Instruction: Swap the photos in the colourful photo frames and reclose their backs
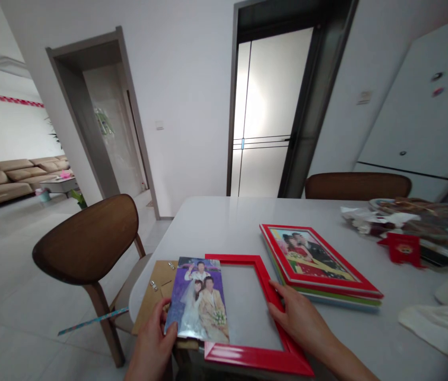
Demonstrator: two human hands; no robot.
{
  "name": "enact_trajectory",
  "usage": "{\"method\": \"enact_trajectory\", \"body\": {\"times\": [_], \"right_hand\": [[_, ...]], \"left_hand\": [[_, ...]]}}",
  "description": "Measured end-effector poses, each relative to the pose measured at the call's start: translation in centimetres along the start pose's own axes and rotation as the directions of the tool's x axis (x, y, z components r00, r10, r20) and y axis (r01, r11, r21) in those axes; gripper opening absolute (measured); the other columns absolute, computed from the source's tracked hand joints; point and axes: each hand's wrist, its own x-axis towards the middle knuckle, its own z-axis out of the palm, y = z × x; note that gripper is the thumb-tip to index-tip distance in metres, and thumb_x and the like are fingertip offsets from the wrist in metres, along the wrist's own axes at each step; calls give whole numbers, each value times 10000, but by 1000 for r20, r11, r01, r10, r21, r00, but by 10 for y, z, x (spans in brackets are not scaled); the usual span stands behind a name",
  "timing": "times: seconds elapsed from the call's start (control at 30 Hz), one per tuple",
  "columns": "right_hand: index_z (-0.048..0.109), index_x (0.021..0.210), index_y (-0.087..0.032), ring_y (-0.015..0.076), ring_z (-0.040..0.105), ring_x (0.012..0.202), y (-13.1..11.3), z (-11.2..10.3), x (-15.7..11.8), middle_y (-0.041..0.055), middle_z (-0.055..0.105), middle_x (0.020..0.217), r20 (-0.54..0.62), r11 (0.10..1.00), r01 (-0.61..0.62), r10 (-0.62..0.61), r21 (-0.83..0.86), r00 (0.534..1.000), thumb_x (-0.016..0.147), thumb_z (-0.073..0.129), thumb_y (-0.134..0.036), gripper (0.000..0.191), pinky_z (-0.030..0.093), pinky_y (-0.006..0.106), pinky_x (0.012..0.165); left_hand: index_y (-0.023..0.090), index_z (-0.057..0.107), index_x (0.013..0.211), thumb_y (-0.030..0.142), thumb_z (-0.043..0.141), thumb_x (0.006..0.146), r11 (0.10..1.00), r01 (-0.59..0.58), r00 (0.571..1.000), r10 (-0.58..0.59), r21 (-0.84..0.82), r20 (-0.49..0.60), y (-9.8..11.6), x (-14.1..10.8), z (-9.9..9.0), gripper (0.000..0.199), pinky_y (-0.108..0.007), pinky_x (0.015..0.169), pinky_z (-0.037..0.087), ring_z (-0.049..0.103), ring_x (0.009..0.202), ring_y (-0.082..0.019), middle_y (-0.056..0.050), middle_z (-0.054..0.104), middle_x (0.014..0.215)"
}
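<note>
Left hand [153, 338], seven o'clock: pinching a glossy photo [198, 304], between six and seven, overlapping brown board [162, 280] and red frame [262, 275]. Right hand [301, 316], five o'clock: gripping frame's right side. Stacked framed pictures [313, 254], four o'clock. Red packet [404, 251], past three: gold mark, perhaps lettering, too blurred to read.

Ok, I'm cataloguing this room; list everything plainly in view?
Glossy photo print: 1, mainly purple, lower centre
Glossy rectangular frame: 1, red, lower centre
Flat board: 1, brown, lower left
Stacked frames: several, red/green/bluish, right
Smooth table: 1, white, centre
Wooden chairs: 2, brown, left, far side
Cushioned sofa: 1, tan, far left
Frosted-glass door: 1, white, back
Magnet-dotted panel: 1, white, right
Crumpled cloth: 1, white, lower right
Flat packet: 1, red, right
Blurred clutter: uncountable, mixed, right
Left hand: 1, bare, on print
Right hand: 1, bare, on frame
</note>
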Motion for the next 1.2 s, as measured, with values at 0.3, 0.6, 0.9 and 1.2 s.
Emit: {"method": "enact_trajectory", "body": {"times": [0.3, 0.6, 0.9, 1.2], "right_hand": [[510, 1106, -106, 223, 537, 898, 1, 2, -3, 134, 553, 1017, -9, 999, 2, -2, -51, 1000, 724, 399, -279, 434, 413, 313, 771], [411, 1185, -156, 146, 562, 667, -60, 24, -4, 84, 581, 944, -7, 833, 108, -124, 543, 992, 695, 448, -233, 498, 455, 289, 632], [340, 1194, -178, 70, 491, 519, -127, 16, 10, -36, 543, 702, -10, 187, 13, -20, 982, 1000, 628, 496, -115, 590, 403, 178, 488], [360, 1210, -188, 186, 584, 818, -95, 5, -5, 99, 581, 1003, 232, 117, -255, 179, 960, 956, 716, 507, -364, 545, 458, 326, 701]], "left_hand": [[117, 483, 1068, 261, 412, 738, 911, -88, 996, 75, 404, 46, 6, -1, -4, 368, -372, 763, 449, 572, 871, -232, -113, 603, 949], [134, 437, 1177, 143, 493, 594, 831, -393, 918, 333, 393, 215, 14, -6, 24, 586, -497, 950, 292, 346, 1172, -293, -148, 400, 1273], [152, 418, 1198, 24, 404, 607, 819, -530, 842, 539, 219, 24, 20, 6, 31, 604, -452, 946, 327, 366, 1169, -239, -124, 422, 1264], [162, 510, 1088, 329, 520, 737, 513, 0, 965, -226, -858, -136, 79, 4, 52, 389, -336, 839, 444, 577, 943, -222, -70, 644, 977]]}}
